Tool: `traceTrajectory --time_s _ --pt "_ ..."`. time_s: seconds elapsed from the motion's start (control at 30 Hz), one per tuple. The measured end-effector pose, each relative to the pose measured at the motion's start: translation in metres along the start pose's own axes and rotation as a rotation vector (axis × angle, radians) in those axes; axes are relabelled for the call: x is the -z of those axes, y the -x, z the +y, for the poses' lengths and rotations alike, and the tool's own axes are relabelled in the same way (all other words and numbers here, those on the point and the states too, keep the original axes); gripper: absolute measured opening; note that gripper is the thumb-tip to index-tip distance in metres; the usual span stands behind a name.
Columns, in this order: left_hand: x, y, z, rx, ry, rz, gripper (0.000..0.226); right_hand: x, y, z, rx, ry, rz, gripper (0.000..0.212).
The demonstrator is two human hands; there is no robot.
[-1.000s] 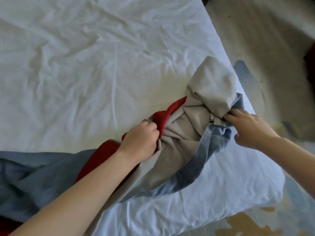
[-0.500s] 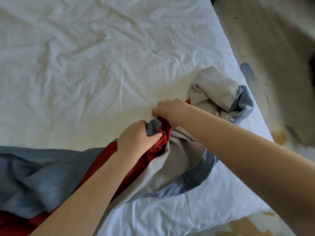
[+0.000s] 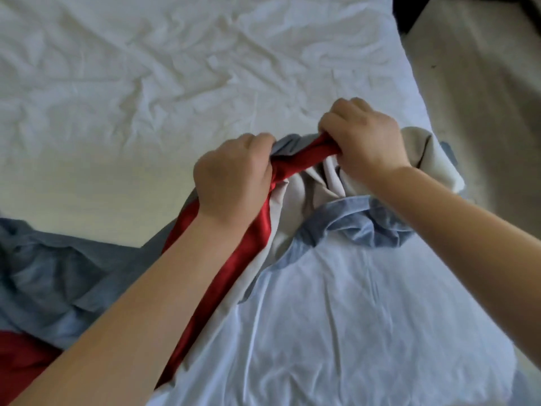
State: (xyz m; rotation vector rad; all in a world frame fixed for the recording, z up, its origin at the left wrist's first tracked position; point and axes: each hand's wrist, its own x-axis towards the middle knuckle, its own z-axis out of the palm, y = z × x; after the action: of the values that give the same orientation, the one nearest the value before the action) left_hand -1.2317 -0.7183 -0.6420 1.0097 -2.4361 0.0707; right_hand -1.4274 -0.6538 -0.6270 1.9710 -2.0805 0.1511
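Observation:
A bundle of cloth lies on a bed covered by a wrinkled white sheet (image 3: 146, 98). It has a red layer (image 3: 243, 253), a pale grey layer (image 3: 301, 191) and a blue denim-like edge (image 3: 351, 218). My left hand (image 3: 234, 177) grips the gathered red and grey cloth in a fist. My right hand (image 3: 363, 142) grips the same twisted red strand a short way to the right, fingers curled round it. The cloth is pulled taut between the two fists. A grey lump of the bundle (image 3: 430, 159) lies behind my right wrist.
More blue cloth (image 3: 58, 273) and a red patch (image 3: 20, 361) spread over the bed's near left. The bed's right edge drops to a beige floor (image 3: 483, 112). A dark piece of furniture (image 3: 409, 13) stands at the far right corner.
My right hand came off the blue edge at the right, crossed over to the red cloth beside my left hand and gripped it. Both fists now hold the twisted strand, shifted slightly right.

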Motion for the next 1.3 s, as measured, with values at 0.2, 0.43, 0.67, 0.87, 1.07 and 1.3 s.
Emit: traceTrajectory --time_s 0.2,0.43,0.67,0.87,1.07,1.3 --pt "-0.007 0.098 0.045 -0.21 0.09 -0.195 0.013 -0.007 0.106 -0.002 0.249 -0.047 -0.18 0.015" --pt "-0.025 0.161 0.08 -0.381 0.202 -0.646 0.022 -0.02 0.173 -0.03 0.116 -0.034 -0.897 0.02" --pt "-0.032 0.08 0.036 -0.088 0.305 -0.382 0.029 -0.019 0.08 -0.014 -0.058 -0.097 -0.373 0.037" --pt "-0.067 0.07 0.033 0.03 0.284 -0.909 0.066 -0.041 0.059 0.026 0.037 0.213 -0.956 0.049" --pt "-0.046 0.053 0.02 -0.039 0.345 -0.554 0.043 -0.031 0.068 0.034 -0.009 0.18 -0.758 0.007" --pt "0.004 0.012 -0.021 -0.021 0.38 -0.203 0.033 0.023 0.078 0.07 -0.393 0.139 -0.015 0.032"
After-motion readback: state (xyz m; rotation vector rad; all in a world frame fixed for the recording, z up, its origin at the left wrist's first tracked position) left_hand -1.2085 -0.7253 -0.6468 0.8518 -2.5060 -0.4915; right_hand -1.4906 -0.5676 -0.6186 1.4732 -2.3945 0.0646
